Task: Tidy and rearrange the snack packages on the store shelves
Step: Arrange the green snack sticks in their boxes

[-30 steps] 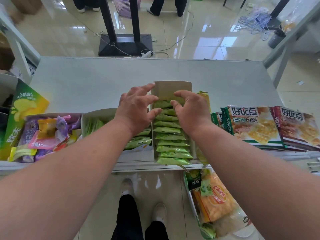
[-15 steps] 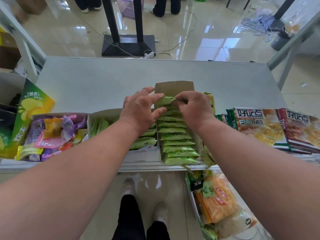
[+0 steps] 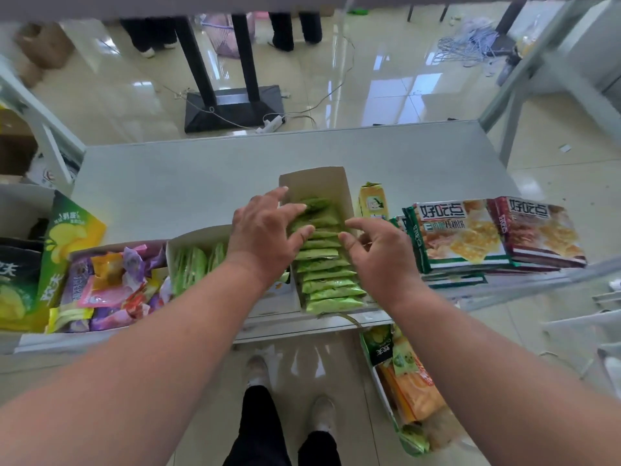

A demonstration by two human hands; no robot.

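A long brown cardboard box (image 3: 331,183) stands on the grey shelf (image 3: 188,190), filled with a row of several green snack packets (image 3: 331,284). My left hand (image 3: 265,235) lies over the box's left wall, its straight fingers touching the rearmost packets. My right hand (image 3: 376,253) hovers at the box's right side with loosely curled fingers, holding nothing. A second box (image 3: 198,237) with more green packets sits just left of it.
A tray of mixed purple and pink candy bags (image 3: 107,287) and a green chip bag (image 3: 67,240) lie at the left. Stacked cracker packs (image 3: 497,237) lie at the right. A lower shelf holds orange chip bags (image 3: 413,388). A black stand (image 3: 235,105) is on the floor beyond.
Both hands were pinching the rearmost green packet half a second ago. The right hand has since let go and drawn back to the right; the left hand's fingers have flattened onto the packets.
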